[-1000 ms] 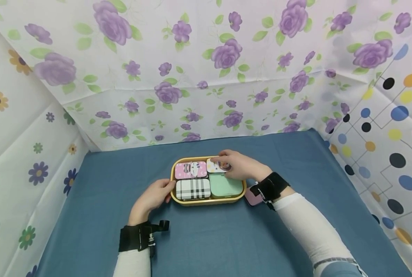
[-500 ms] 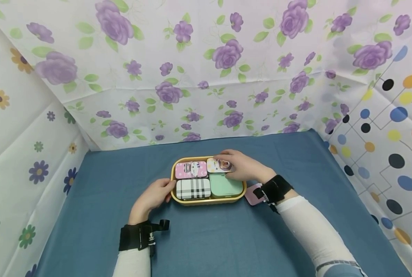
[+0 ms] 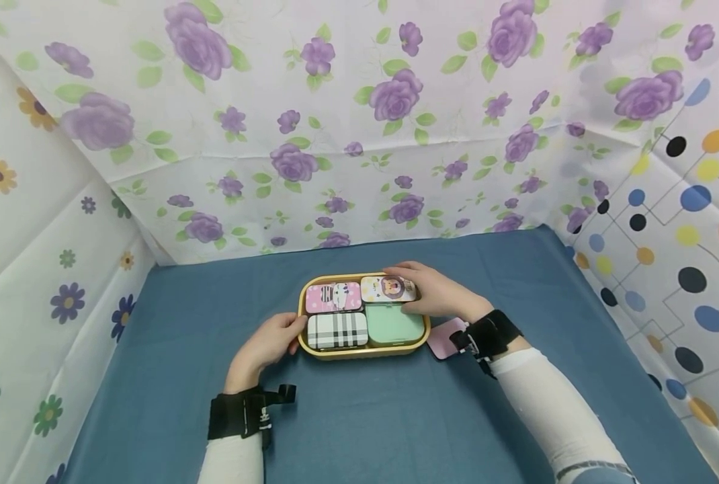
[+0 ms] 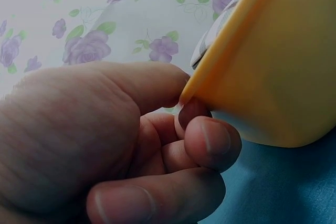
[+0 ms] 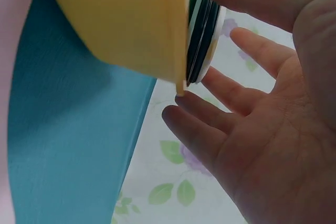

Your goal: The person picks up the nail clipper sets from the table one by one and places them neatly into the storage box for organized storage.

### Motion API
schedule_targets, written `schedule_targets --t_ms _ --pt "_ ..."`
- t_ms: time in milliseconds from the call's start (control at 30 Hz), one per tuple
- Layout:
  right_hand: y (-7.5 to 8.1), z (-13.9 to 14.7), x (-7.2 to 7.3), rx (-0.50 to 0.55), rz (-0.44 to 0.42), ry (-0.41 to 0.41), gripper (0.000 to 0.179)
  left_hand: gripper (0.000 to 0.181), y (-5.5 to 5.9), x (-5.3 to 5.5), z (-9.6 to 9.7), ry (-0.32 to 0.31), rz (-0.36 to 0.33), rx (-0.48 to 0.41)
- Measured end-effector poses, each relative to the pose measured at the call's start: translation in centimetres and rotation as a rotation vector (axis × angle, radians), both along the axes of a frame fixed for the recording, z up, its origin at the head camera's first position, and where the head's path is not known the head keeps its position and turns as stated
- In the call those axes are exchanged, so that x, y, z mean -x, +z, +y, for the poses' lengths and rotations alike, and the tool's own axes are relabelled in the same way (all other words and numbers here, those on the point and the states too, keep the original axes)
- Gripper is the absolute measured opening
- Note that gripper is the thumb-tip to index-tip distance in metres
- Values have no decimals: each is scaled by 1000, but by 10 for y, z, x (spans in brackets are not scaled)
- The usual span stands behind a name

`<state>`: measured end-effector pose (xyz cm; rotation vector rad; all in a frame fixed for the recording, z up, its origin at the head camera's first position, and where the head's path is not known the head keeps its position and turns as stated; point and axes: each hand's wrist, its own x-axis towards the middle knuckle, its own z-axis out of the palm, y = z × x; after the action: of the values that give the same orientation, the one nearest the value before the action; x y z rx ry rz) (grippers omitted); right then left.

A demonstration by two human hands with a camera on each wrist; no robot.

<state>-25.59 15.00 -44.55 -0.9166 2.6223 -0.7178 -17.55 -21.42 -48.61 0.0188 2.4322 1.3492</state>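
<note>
My left hand (image 3: 271, 341) pinches the left rim of a yellow oval basket (image 3: 359, 353); in the left wrist view its thumb and fingertips meet at the rim (image 4: 226, 40). Small lidded tins fill the basket: a pink one with a cartoon figure (image 3: 323, 298), a plaid one (image 3: 338, 330), a green one (image 3: 394, 325) and a white one with a lion (image 3: 390, 289). Over the basket's back right end reaches my right hand (image 3: 435, 290), thumb and fingers spread beside the lion tin. In the right wrist view its fingers (image 5: 194, 129) are extended around the basket's edge, gripping nothing.
A pink flat tin (image 3: 447, 338) lies on the blue cloth (image 3: 359, 423) by the basket's right end, partly under the right wrist strap. Flowered sheeting (image 3: 335, 134) stands behind the table, with patterned sheets at both sides.
My right hand has drawn back to the right off the lion tin, uncovering its picture and more of the loose pink tin. The left hand and basket stay in place.
</note>
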Motion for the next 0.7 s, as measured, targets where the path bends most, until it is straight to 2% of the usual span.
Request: schedule_targets --t_ms 267,433,700 --pt "-5 18 -5 33 4 -35 79 43 1 -1 0 6 -4 4" --pt "-9 31 -10 62 -35 -98 78 43 1 -1 1 9 -1 4" --pt "-22 60 -21 174 -91 -191 83 43 1 -1 1 3 13 7"
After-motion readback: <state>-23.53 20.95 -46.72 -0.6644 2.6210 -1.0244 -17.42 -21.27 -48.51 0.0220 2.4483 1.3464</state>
